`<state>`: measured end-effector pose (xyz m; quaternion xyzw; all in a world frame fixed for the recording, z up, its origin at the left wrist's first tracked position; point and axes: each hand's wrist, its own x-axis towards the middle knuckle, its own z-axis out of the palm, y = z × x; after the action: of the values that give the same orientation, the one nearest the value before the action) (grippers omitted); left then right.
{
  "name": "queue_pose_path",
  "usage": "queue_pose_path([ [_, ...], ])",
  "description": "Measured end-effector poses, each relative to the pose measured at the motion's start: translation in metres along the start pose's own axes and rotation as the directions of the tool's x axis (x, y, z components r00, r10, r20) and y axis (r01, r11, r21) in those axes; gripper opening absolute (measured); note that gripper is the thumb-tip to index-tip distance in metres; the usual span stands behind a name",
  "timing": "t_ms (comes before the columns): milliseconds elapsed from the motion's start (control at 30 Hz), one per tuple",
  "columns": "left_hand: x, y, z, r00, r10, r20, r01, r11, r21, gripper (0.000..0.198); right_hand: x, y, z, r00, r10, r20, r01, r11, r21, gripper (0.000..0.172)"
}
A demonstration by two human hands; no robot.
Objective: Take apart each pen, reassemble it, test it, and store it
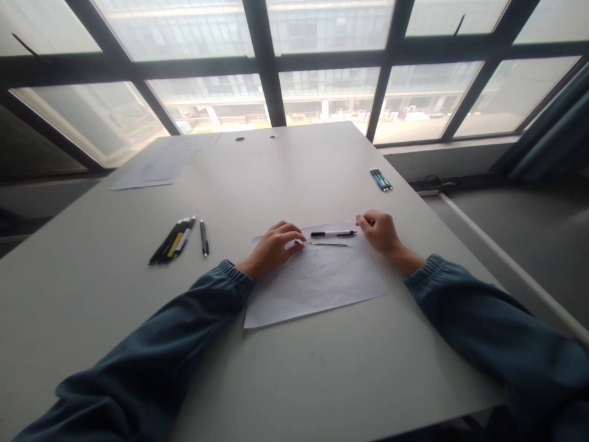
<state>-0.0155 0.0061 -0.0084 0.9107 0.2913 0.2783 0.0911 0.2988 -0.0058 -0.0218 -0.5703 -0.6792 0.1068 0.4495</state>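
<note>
A white sheet of paper (317,282) with faint pencil marks lies on the grey table (276,178) in front of me. My left hand (276,247) rests on the sheet's upper left part, fingers curled, with a small pale object at the fingertips. A white pen with black ends (332,233) lies across the sheet's top. Just below it lies a thin dark rod (329,244). My right hand (380,230) sits at the pen's right end, its fingers pinched together by the tip.
Several pens (172,240) lie in a bunch at the left, with a single dark pen (204,237) beside them. More pens (381,178) lie near the right edge. Loose sheets (161,162) lie at the far left. Windows stand behind the table.
</note>
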Motion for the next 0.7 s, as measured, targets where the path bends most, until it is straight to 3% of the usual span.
queue_pose_path([
  [300,-0.001,-0.002,0.000,1.000,-0.004,0.031,0.004,1.000,0.010,0.013,0.001,-0.001,0.000,1.000,-0.024,0.005,0.024,1.000,-0.007,0.035],
  [467,0.000,-0.002,0.000,1.000,0.004,0.029,-0.004,1.000,-0.002,0.013,-0.001,-0.003,-0.001,0.990,-0.139,0.036,0.140,0.988,-0.056,0.035],
  [600,0.000,-0.001,0.000,0.999,0.016,0.029,-0.016,1.000,-0.004,0.015,-0.006,-0.010,-0.004,0.945,-0.305,0.119,0.312,0.949,-0.045,0.030],
  [700,0.000,0.000,-0.001,1.000,0.024,0.013,-0.024,1.000,-0.002,0.015,-0.009,-0.018,-0.007,0.877,-0.419,0.235,0.436,0.900,-0.023,0.023],
])
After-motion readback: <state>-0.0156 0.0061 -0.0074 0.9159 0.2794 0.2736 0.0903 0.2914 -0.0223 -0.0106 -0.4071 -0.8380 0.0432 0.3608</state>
